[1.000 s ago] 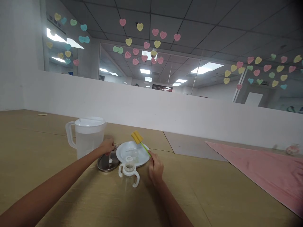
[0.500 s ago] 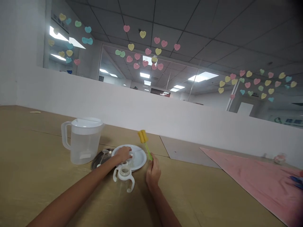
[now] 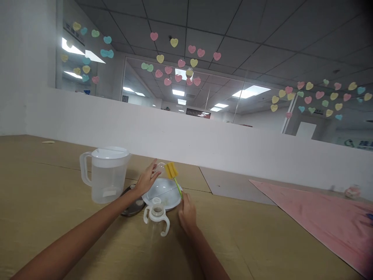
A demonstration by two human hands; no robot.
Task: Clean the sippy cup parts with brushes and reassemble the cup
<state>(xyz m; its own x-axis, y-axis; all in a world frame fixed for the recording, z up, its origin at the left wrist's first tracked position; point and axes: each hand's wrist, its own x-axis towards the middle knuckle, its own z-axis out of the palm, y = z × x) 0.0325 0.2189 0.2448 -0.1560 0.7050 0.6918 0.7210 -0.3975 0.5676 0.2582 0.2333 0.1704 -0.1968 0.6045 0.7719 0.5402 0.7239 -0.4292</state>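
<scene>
My left hand (image 3: 146, 181) is raised over a white bowl (image 3: 171, 206), thumb and fingers curved around a clear dome-shaped cover (image 3: 160, 169). In my right hand (image 3: 188, 212) is the green stem of a sponge brush (image 3: 171, 170). Its yellow sponge head points up, close beside the clear cover; whether they touch I cannot tell. In front of the bowl stands a clear baby bottle with a white two-handled collar (image 3: 157, 213), its mouth uncovered. A dark round tray (image 3: 132, 209) lies partly hidden beneath my left forearm.
A translucent lidded pitcher (image 3: 107, 179) stands left of the tray. Pink cloth (image 3: 309, 212) covers the table's right side, with a small pinkish jar (image 3: 352, 191) near its far edge. A low white wall (image 3: 175, 138) runs along the back.
My left hand has lifted from the bowl with the clear cover. The brush in my right hand has tilted left toward it. The view has shifted slightly.
</scene>
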